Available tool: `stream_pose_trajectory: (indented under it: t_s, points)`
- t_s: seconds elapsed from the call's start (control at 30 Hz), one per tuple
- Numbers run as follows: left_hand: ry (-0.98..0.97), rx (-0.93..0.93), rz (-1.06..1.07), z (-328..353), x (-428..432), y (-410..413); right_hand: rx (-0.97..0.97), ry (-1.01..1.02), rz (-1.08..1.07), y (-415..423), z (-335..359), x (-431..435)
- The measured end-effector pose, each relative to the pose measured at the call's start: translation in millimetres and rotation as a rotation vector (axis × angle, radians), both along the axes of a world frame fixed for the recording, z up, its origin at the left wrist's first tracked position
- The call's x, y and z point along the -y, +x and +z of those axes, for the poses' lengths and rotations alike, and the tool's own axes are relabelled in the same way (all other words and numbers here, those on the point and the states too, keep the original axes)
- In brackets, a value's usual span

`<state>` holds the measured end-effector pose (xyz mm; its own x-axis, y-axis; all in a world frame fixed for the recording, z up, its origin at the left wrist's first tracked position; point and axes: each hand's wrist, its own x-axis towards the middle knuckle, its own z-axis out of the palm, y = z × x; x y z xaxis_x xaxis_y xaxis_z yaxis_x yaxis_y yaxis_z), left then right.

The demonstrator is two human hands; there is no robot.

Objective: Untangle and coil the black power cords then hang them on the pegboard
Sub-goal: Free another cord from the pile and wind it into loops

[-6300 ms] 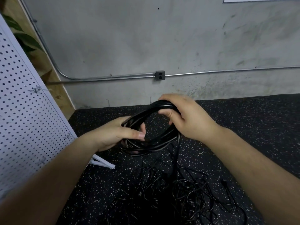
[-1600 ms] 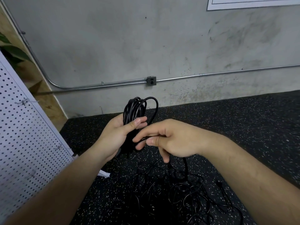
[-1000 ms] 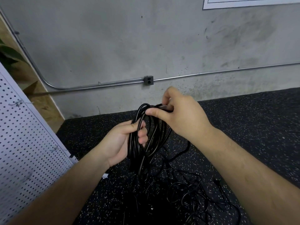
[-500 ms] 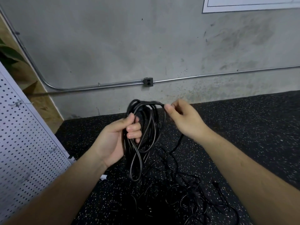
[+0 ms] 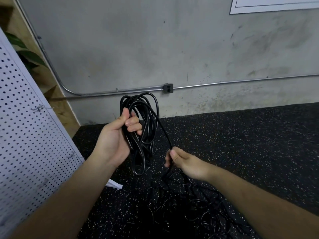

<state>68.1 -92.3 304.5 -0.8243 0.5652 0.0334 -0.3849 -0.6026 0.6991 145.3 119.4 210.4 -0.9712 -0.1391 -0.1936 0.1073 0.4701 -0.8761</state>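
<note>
My left hand (image 5: 117,137) grips a coil of black power cord (image 5: 146,118), held upright so its loops hang down to about knee of the frame's middle. One strand runs from the coil's top down to my right hand (image 5: 183,163), which pinches it between thumb and fingers, lower and to the right of the coil. Below my right hand the strand drops into a tangled heap of black cords (image 5: 198,209) on the floor. The white pegboard (image 5: 25,144) leans at the left, with small metal hooks (image 5: 40,108) on it.
Black speckled rubber floor (image 5: 241,144) stretches to the right. A grey concrete wall (image 5: 172,49) stands ahead with a metal conduit and an outlet box (image 5: 168,87). The pegboard's white foot (image 5: 114,184) juts out onto the floor under my left forearm. Plant leaves show at far left.
My right hand has slid down the strand, from the coil's top to below and right of it. My left hand still holds the coil, raised slightly.
</note>
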Motion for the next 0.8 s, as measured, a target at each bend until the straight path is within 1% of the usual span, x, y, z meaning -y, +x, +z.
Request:
stream_pose_trajectory:
  t_s: [0.07,0.17,0.2,0.27,0.33,0.43,0.5,0.53,0.6,0.63,0.7,0.8]
  points:
    - [-0.020,-0.038,0.032,0.9,2.8,-1.7,-0.019,0.029,-0.046,-1.5,1.0,2.2]
    - [-0.124,-0.143,0.132,-1.1,3.1,-3.4,-0.009,0.010,-0.202,-6.5,6.4,9.4]
    - [-0.161,-0.180,0.164,-2.4,2.6,-3.8,-0.028,0.069,-0.238,-7.6,11.9,12.8]
    - [-0.239,-0.253,0.226,-3.9,1.5,-3.0,-0.104,0.269,-0.251,-7.4,24.0,17.0]
    - [-0.289,-0.302,0.269,-3.8,-0.6,-0.5,-0.128,0.462,-0.165,-0.4,37.8,19.8]
    - [-0.330,-0.362,0.302,-4.4,-4.7,1.9,-0.131,0.711,0.070,17.6,54.5,25.1]
    - [-0.392,-0.432,0.311,-8.1,-6.5,1.7,-0.143,0.843,0.181,29.2,64.7,29.0]
    - [-0.431,-0.467,0.311,-10.7,-6.8,1.0,-0.155,0.893,0.195,33.1,68.5,31.1]
    - [-0.527,-0.546,0.298,-15.5,-6.1,0.0,-0.246,0.964,0.147,36.7,76.6,33.1]
    - [-0.582,-0.594,0.289,-17.0,-5.8,-0.3,-0.322,0.990,0.121,38.5,79.9,34.3]
    - [-0.664,-0.682,0.270,-19.6,-4.5,-2.4,-0.451,0.985,0.149,40.3,85.4,36.0]
    - [-0.766,-0.778,0.214,-19.8,-3.5,-3.5,-0.483,0.814,0.259,42.5,93.1,31.3]
